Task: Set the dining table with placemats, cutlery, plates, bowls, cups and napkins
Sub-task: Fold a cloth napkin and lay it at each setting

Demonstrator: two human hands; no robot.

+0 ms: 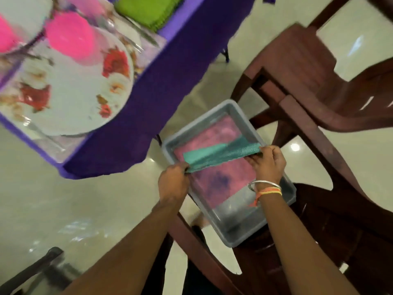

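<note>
A teal napkin (221, 155) is stretched between my two hands above a grey plastic tub (276, 209) that rests on a brown chair seat. My left hand (173, 182) pinches its near-left corner and my right hand (269, 161) pinches its right edge. A pink cloth (217, 177) lies flat inside the tub under the napkin. On the purple-clothed table (165, 86) at upper left sits a white floral plate (76, 96) with a pink cup (71, 36) beside it, cutlery (146, 36) on a clear placemat, and a green napkin (148, 8).
A second brown chair (319, 77) stands at upper right, close to the tub. Another pink bowl (5, 36) on a plate shows at the far left edge. Glossy pale floor tiles (42, 199) spread below the table. A dark object (38, 271) sits at bottom left.
</note>
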